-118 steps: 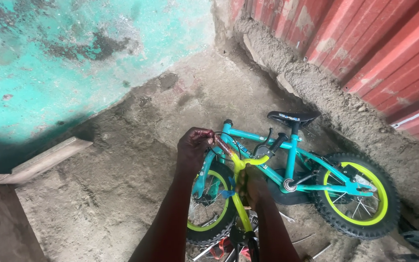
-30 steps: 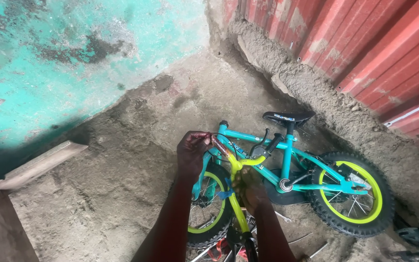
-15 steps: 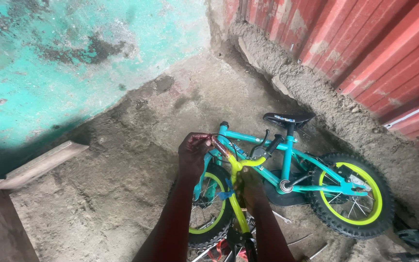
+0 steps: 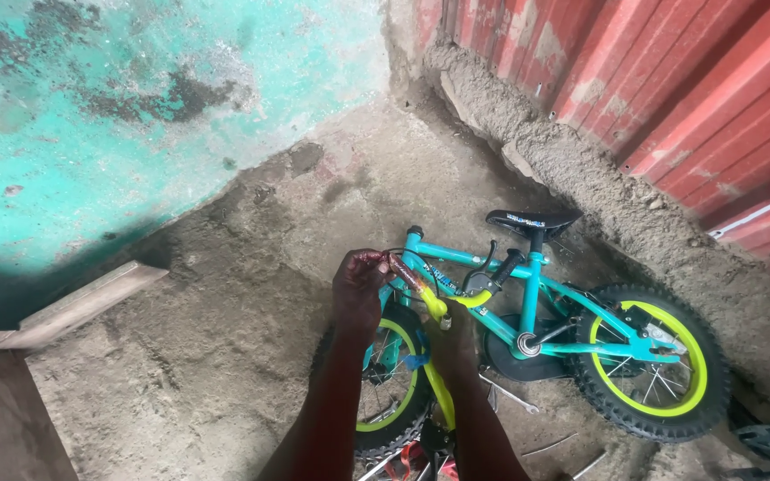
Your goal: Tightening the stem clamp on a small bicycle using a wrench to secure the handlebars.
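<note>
Small teal bicycle (image 4: 528, 303) held at the handlebar by both hands on a dirt floor.

The bicycle stood on the bare earth floor (image 4: 251, 294) near the corner, its black saddle (image 4: 532, 220) toward the red corrugated wall (image 4: 670, 89) and its rear wheel (image 4: 648, 361), black-tyred with a yellow-green rim, beside the rough mud ledge (image 4: 581, 178) at that wall's foot; the left hand (image 4: 360, 285) was curled around the dark handlebar grip (image 4: 401, 265), fingers wrapped over it; the right hand (image 4: 458, 334) lay low against the yellow-green handlebar stem (image 4: 443, 307), and whether it was clenched or loose could not be told; the front wheel (image 4: 389, 383) sat between the two forearms; a painted turquoise wall (image 4: 135, 107) rose to the left, with wooden planks (image 4: 64, 307) lying at its base.
</note>
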